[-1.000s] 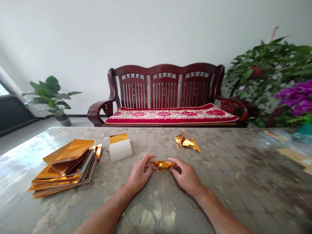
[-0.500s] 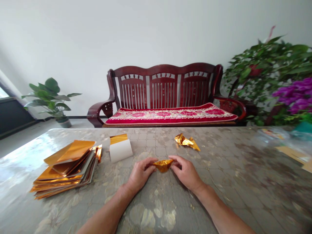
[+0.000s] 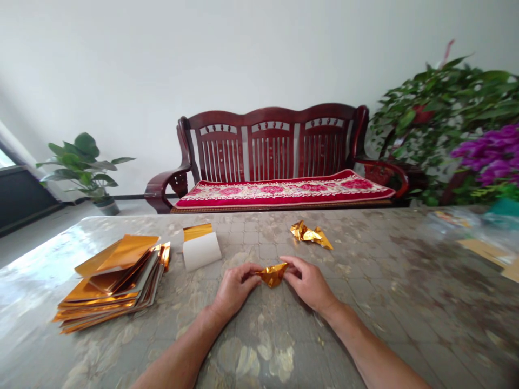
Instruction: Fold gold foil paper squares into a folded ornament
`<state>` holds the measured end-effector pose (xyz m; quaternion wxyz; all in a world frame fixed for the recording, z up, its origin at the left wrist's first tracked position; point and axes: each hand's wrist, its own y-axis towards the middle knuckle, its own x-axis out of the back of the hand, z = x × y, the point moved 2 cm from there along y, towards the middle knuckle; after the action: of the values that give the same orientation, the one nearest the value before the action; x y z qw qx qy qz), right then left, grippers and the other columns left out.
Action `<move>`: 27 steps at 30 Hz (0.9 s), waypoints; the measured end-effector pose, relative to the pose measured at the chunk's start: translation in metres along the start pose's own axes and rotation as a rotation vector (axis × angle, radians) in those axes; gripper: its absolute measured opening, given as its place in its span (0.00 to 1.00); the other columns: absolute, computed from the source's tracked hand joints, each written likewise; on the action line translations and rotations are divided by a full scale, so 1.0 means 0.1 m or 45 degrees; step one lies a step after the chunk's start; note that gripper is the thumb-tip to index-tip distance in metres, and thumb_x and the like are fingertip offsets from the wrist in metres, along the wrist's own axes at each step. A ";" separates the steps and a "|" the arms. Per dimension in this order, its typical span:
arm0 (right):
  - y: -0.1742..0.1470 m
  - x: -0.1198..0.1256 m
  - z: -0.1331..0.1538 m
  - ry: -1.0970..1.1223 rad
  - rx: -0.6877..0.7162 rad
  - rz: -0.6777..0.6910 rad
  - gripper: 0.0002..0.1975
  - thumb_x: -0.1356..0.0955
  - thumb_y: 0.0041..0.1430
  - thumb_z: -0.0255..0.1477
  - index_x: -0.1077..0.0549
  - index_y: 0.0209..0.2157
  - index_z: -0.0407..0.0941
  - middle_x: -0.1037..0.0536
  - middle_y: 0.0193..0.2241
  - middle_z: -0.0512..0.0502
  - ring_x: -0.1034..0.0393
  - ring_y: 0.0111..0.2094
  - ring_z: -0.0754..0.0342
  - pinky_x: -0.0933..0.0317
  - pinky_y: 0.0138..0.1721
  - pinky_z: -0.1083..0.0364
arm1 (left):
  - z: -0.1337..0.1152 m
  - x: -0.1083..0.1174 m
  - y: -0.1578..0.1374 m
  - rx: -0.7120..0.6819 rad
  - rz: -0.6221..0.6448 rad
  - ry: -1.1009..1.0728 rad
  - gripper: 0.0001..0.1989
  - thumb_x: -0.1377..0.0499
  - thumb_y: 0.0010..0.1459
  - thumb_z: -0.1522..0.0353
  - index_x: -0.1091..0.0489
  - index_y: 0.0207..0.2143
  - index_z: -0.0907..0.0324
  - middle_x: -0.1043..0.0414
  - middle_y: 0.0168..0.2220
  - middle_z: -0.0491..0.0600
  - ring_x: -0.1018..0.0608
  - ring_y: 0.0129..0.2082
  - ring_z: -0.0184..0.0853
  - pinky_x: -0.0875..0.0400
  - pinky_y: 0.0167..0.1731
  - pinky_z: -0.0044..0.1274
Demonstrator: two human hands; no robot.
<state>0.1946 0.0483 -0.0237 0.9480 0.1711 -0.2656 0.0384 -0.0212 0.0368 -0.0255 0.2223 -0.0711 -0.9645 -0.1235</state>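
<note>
Between my two hands is a boat-shaped piece of folded gold foil paper, its pointed ends to the left and right. My left hand is closed, pinching the left tip between thumb and fingers. The right tip is pinched by my right hand, also closed. Beyond my right hand lie folded gold foil pieces, shiny and creased. A stack of gold foil sheets with grey-white backs sits to the left. Nearer my left hand rests a curled sheet, mostly white side up with a gold strip showing.
The patterned table spans the foreground. At its right edge lie clear plastic bags and brown card pieces. Behind the table stands a dark red wooden bench, with a potted plant to its left and leafy plants to its right.
Both hands keep their pinch on the foil piece. It has tilted slightly, its right end a little higher, and its left tip looks narrower. The stack and loose pieces stay in place.
</note>
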 end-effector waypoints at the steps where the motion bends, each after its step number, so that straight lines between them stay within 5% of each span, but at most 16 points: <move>1: 0.00 0.00 0.01 0.004 -0.003 0.002 0.20 0.34 0.53 0.25 0.24 0.49 0.44 0.18 0.31 0.47 0.24 0.31 0.51 0.30 0.37 0.53 | 0.01 0.00 0.00 0.008 -0.002 -0.010 0.10 0.41 0.54 0.70 0.22 0.39 0.56 0.21 0.28 0.44 0.21 0.29 0.34 0.28 0.31 0.22; 9: 0.00 -0.01 -0.04 0.111 -0.025 -0.038 0.27 0.35 0.55 0.25 0.33 0.58 0.45 0.20 0.43 0.43 0.24 0.33 0.55 0.31 0.40 0.53 | 0.02 -0.11 0.00 0.214 -0.126 -0.365 0.08 0.36 0.50 0.65 0.24 0.32 0.59 0.22 0.24 0.45 0.21 0.24 0.33 0.28 0.28 0.22; 16: -0.02 -0.01 0.03 0.278 -0.149 -0.369 0.29 0.33 0.52 0.29 0.37 0.57 0.45 0.22 0.40 0.45 0.26 0.33 0.53 0.33 0.39 0.52 | -0.21 -0.19 -0.03 0.524 -0.473 -0.892 0.20 0.28 0.38 0.57 0.26 0.27 0.63 0.26 0.21 0.45 0.28 0.21 0.26 0.36 0.23 0.17; 22: -0.12 -0.29 0.27 0.811 -0.450 -0.159 0.33 0.28 0.44 0.29 0.38 0.54 0.44 0.21 0.30 0.50 0.29 0.27 0.54 0.36 0.30 0.55 | -0.29 -0.29 -0.08 0.588 -0.550 -1.076 0.22 0.26 0.35 0.57 0.26 0.26 0.64 0.34 0.18 0.41 0.35 0.18 0.22 0.41 0.21 0.16; 27: -0.16 -0.38 0.46 1.008 -0.484 -0.171 0.33 0.26 0.45 0.30 0.38 0.53 0.44 0.20 0.30 0.49 0.26 0.31 0.52 0.36 0.32 0.55 | -0.32 -0.38 -0.11 0.557 -0.537 -1.115 0.20 0.27 0.37 0.58 0.23 0.28 0.64 0.27 0.24 0.45 0.32 0.22 0.24 0.38 0.24 0.17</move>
<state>0.1418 0.0184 -0.0115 0.9917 -0.0171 0.1272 -0.0102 0.0238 0.0146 -0.0168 -0.2211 0.1275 -0.9636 0.0796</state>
